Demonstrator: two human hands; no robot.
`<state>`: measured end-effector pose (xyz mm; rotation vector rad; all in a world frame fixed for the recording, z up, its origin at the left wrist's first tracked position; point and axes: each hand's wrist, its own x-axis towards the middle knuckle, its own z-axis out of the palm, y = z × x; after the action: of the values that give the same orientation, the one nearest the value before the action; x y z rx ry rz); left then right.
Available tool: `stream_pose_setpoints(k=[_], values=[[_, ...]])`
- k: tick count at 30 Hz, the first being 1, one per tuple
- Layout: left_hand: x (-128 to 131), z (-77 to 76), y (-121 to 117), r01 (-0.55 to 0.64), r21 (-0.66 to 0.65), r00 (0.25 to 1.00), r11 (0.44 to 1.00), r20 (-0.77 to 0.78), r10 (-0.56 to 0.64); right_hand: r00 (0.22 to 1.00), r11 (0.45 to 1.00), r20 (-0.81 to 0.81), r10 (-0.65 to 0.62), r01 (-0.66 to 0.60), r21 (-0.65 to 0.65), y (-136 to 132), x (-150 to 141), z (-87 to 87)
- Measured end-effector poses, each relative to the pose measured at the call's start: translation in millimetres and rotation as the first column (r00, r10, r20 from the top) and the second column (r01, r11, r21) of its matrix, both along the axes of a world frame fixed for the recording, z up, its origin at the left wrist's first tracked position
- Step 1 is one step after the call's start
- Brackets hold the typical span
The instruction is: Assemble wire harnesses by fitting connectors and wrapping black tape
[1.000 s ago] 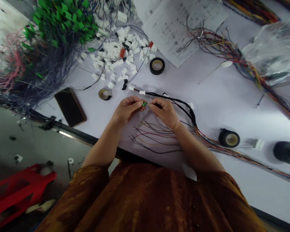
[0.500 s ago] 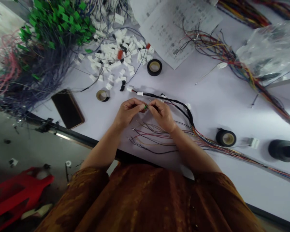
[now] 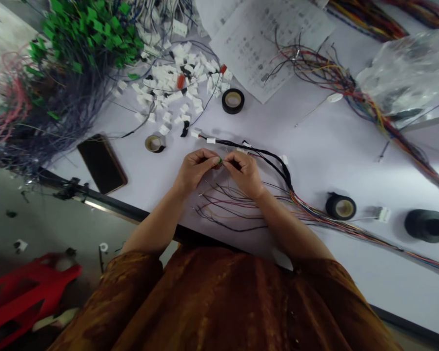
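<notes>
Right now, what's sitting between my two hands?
In the head view, a small green connector sits between them, seemingly pinched by the fingertips of your left hand and right hand.

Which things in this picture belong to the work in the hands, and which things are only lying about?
In the work:
left hand holding a small green piece
right hand at that piece
black-wrapped wire harness
its loose coloured wires

Lying about:
smartphone
black tape roll
printed sheet
pile of white connectors
plastic bag

Two hands point(image 3: 194, 171) point(image 3: 244, 173) — four tape rolls point(image 3: 233, 101) point(image 3: 154, 144) point(image 3: 340, 206) point(image 3: 427, 225), one phone point(image 3: 101, 164)
</notes>
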<state>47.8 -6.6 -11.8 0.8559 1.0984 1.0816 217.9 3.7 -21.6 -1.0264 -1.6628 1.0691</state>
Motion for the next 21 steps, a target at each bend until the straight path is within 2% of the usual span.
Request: stream_pose_setpoints(k=[4,10,17,21], values=[[3.5,-2.1,-2.0,-0.017,-0.003,0.999,1.0,-0.049,0.016,0.999,1.0,0.039,-0.007,0.006,0.014,-1.8,0.4,1.9],[2.1,2.1,-0.4,-0.047,-0.009,0.999,0.999,0.019,0.047,1.0,1.0,-0.011,-0.008,0.007,-0.029,-2.3,1.6,3.6],[2.9,-1.7,-0.5,-0.015,-0.001,0.999,1.0,-0.028,0.015,0.999,1.0,0.039,0.006,-0.005,-0.021,-1.0,1.4,0.7],[-2.1,-1.0,1.7,-0.025,-0.026,1.0,0.999,0.0,0.025,1.0,0.996,-0.011,-0.011,0.01,-0.092,-1.3,4.3,2.6]])
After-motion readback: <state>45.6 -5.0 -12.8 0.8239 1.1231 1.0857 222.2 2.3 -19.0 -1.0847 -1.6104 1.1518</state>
